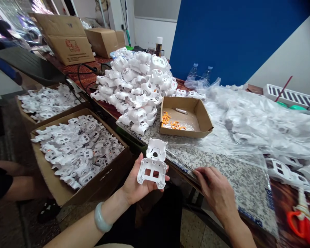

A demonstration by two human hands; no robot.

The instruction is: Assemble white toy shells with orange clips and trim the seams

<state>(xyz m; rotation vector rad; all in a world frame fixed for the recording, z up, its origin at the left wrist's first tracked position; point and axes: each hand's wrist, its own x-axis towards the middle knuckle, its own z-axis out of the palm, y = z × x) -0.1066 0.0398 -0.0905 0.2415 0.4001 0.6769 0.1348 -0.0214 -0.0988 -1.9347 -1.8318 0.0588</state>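
Across the centre and lower right of the frame: grey speckled stone table top (222, 172), long, running away toward the upper left.
Right half: sheet of crumpled clear plastic bags (260, 127) spread over the table, white moulded parts showing through.
Upper centre: tall heap of white plastic shells (136, 86), piled on the table.
Lower left: large brown cardboard box (93, 193) below table level, full of white plastic parts. A second like box (26, 115) sits behind it, further left.
Centre: small open cardboard tray (186, 132) on the stone, just right of the heap, with small orange pieces on its floor.
Lower centre: left hand (135, 186), palm up, fingers and thumb closed around a white plastic shell with two square holes (153, 165). The shell is held upright in the air just off the near table edge.
Lower centre right: right hand (217, 193), blurred, fingertips at the table edge by the near end of a thin metal rod (181, 161) lying on the stone. Cannot tell whether it grips the rod.
Bottom right corner: red-handled scissors (302, 220) on the table.
Bottom, left wrist: pale green bangle (102, 217).
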